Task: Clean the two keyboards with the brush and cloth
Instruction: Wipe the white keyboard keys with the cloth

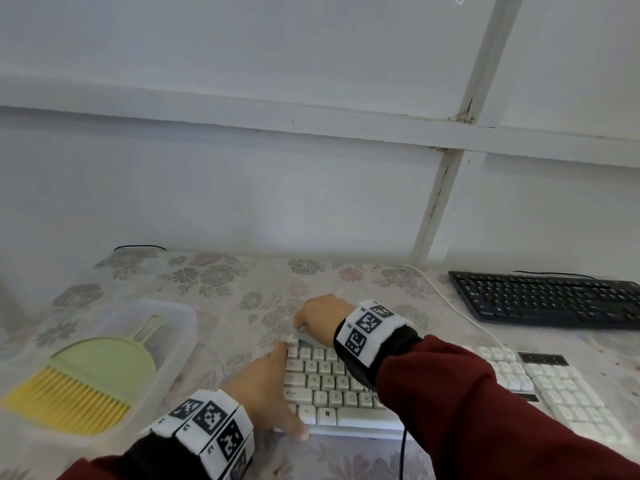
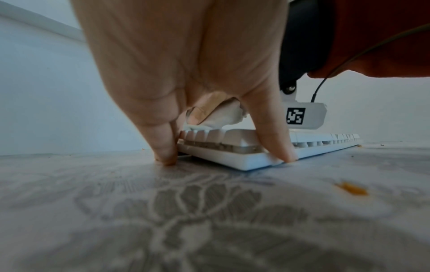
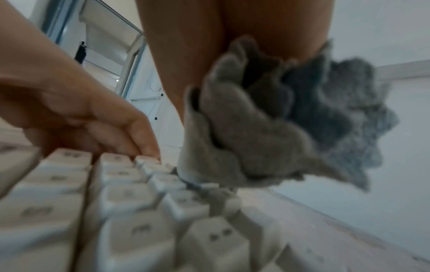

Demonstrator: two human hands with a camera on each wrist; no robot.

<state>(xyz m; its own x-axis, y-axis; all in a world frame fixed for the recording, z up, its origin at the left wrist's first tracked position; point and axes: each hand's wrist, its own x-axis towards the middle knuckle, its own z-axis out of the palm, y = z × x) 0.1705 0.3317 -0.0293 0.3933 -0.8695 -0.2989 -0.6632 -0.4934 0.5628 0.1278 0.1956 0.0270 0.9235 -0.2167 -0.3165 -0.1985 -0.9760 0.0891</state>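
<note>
A white keyboard [image 1: 332,382] lies on the flowered tablecloth in front of me. My left hand [image 1: 275,382] braces its left end with straight fingers, the thumb on the front edge and the fingertips [image 2: 166,156] down at the table beside it. My right hand [image 1: 317,318] grips a bunched grey cloth [image 3: 267,128] and holds it on the keys at the keyboard's far left corner. The black keyboard [image 1: 547,299] lies untouched at the back right. The green brush [image 1: 79,379] with yellow bristles rests in a clear container at the left.
The clear plastic container [image 1: 173,327] stands on the table's left side. A white cable [image 1: 450,303] runs from the wall across the table between the two keyboards. An orange crumb [image 2: 351,188] lies on the tablecloth [image 1: 225,282] near the front. A white wall is close behind.
</note>
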